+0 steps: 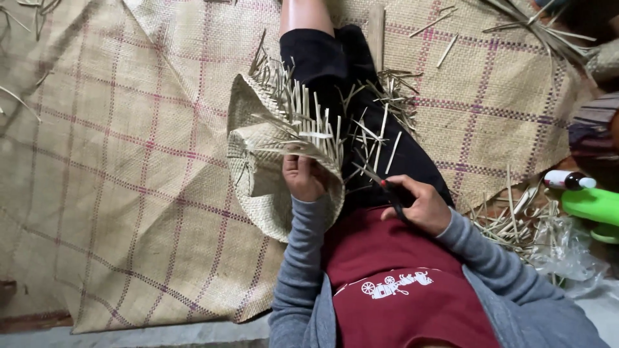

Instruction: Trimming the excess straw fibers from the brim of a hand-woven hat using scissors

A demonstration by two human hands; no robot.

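My left hand (303,177) grips the edge of a partly woven straw basket (271,138) that rests against my lap, its loose strand ends sticking up along the rim. My right hand (419,203) holds a pair of scissors (380,183) with red-and-black handles, the blades pointing toward the basket's loose strands. Cut straw pieces (377,122) lie scattered across my dark shorts. Both arms wear grey sleeves over a maroon shirt.
A large woven mat (129,161) with pink-purple check lines covers the floor. Straw offcuts (516,219) pile up at the right, beside crumpled clear plastic (567,251), a green plastic object (593,206) and a small bottle (567,180).
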